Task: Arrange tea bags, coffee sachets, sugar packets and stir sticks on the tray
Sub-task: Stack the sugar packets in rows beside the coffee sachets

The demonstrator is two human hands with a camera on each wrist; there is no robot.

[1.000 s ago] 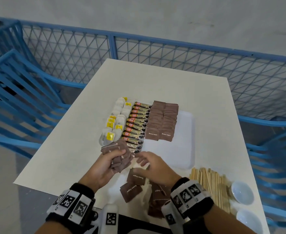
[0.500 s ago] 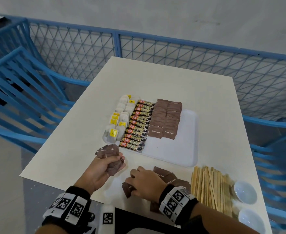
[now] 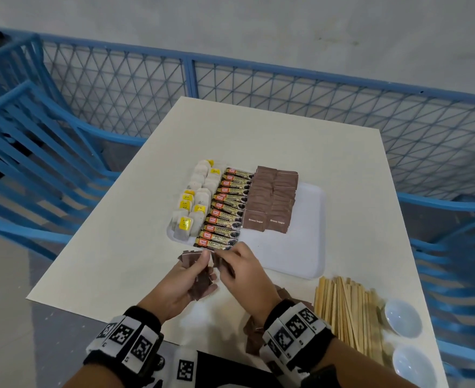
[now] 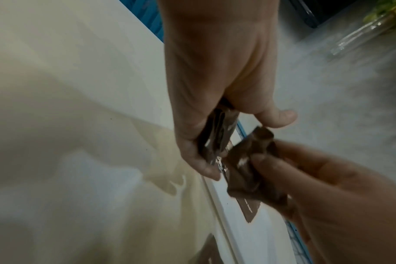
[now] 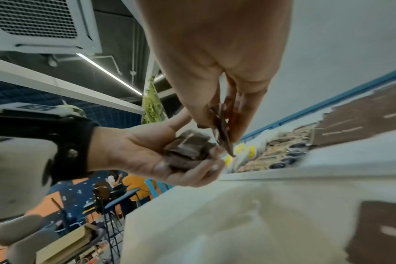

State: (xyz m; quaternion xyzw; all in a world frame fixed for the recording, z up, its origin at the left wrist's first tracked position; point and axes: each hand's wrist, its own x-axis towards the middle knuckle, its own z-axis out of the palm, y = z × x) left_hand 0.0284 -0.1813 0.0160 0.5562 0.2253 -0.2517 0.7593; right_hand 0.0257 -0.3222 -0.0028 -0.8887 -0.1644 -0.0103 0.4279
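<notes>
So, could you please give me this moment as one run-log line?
left hand: holds sugar packet stack | right hand: pinches sugar packet beside stack | tray: tea, coffee, sugar rows | stir sticks: on table

I see a cream table [image 3: 272,141] with a blue lattice railing [image 3: 258,91] at its far side and a grey wall [image 3: 230,21] beyond. Blue slatted chairs [image 3: 20,169] stand left and right. My right wrist view shows a ceiling air-conditioning unit [image 5: 41,25] and a strip light [image 5: 109,73].

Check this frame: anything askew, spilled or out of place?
Mostly tidy. On the tray, tea bags, coffee sachets and sugar packets lie in rows. Loose sugar packets and stir sticks remain on the table.
</notes>
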